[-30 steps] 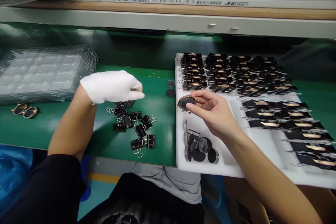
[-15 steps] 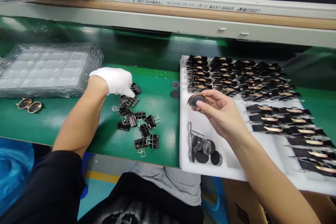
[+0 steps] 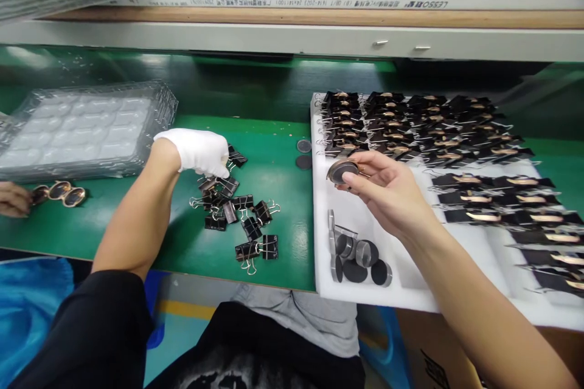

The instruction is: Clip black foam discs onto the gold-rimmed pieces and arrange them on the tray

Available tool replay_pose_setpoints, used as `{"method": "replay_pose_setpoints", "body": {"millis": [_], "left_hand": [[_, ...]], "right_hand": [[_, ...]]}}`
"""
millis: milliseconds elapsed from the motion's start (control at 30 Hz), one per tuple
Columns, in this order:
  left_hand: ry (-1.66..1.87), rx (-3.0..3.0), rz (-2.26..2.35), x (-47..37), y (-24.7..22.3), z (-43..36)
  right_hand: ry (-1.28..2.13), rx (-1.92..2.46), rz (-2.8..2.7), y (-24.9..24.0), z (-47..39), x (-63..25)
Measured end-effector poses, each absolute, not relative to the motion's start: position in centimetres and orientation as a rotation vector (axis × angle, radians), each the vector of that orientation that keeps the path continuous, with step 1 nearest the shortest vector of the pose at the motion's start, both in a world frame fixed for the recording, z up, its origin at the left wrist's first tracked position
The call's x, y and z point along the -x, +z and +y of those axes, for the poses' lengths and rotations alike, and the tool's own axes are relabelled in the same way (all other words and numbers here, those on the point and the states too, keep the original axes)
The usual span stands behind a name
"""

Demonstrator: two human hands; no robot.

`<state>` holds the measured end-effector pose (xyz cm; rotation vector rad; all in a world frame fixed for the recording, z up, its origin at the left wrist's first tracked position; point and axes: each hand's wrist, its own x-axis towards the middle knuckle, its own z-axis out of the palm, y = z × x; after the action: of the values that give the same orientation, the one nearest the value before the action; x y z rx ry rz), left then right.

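Observation:
My left hand [image 3: 196,151], in a white glove, is over the top of a pile of black binder clips [image 3: 228,211] with silver wire handles. Its fingers are curled down among the upper clips, and whatever lies between them is hidden. Over the left edge of the white foam tray [image 3: 410,299], my bare right hand [image 3: 381,189] pinches a round, gold-rimmed piece [image 3: 342,171] with a dark disc face between thumb and fingers. Several loose dark round discs [image 3: 354,270] lie in the tray below it.
Clipped gold-edged pieces [image 3: 392,127] stand in rows in the tray. Two dark discs [image 3: 303,161] lie beside it. Stacked clear plastic trays [image 3: 86,127] are at left. Another person's hand [image 3: 13,199] is by gold-rimmed round pieces [image 3: 59,191]. A shelf edge [image 3: 274,36] crosses behind.
My left hand has drawn slightly toward me over the clips. Another person's hand has come in at the left, where one more gold-rimmed piece now shows. My right hand still holds its piece.

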<state>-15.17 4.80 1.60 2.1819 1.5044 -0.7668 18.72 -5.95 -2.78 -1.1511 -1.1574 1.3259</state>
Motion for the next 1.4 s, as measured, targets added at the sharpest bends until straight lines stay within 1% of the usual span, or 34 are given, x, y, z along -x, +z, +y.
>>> {"method": "replay_pose_setpoints", "body": {"millis": [133,300,400,533,633,800,867,967,1067,1133,1267,1400], "left_hand": [[-0.727,-2.103,1.392,15.3,1.1,5.0],[-0.819,-2.041,1.384,14.9,1.3,4.3],[-0.747,-2.036,1.292,14.7,2.1,3.6],[-0.444,-2.128,1.200,14.5,4.0,2.9],[-0.113,-2.141,1.222,12.8,4.5,1.8],[0.570,-2.361,1.084,7.7,2.2,-1.6],[0.711,-2.418,1.008,6.3,1.3,-2.8],[0.722,-2.434,0.992,5.6,0.8,-3.4],[0.631,-2.458,1.262,5.9,0.8,-3.1],[0.493,-2.469,1.400,6.0,1.0,-2.7],[0.254,-2.348,1.302,5.6,1.1,-2.4],[0.226,-2.183,1.229,5.1,1.2,-2.4]], "right_hand": [[1.337,1.138,-1.124,-2.9,-5.8,-18.7],[1.319,1.142,-1.114,-3.3,-5.6,-18.9],[1.320,1.125,-1.108,-3.6,-5.5,-19.1],[1.362,1.101,-1.119,-3.8,-5.6,-19.1],[1.430,1.073,-1.172,-3.6,-6.1,-18.6],[1.564,1.088,-1.234,-3.5,-7.2,-17.5],[1.589,1.063,-1.242,-3.6,-7.4,-17.2],[1.540,1.010,-1.243,-3.8,-7.5,-17.1],[1.461,1.016,-1.242,-3.7,-7.4,-17.1],[1.447,1.026,-1.254,-3.6,-7.4,-17.1],[1.439,1.023,-1.300,-3.5,-7.4,-17.1],[1.384,1.008,-1.402,-3.4,-7.5,-17.2]]}}
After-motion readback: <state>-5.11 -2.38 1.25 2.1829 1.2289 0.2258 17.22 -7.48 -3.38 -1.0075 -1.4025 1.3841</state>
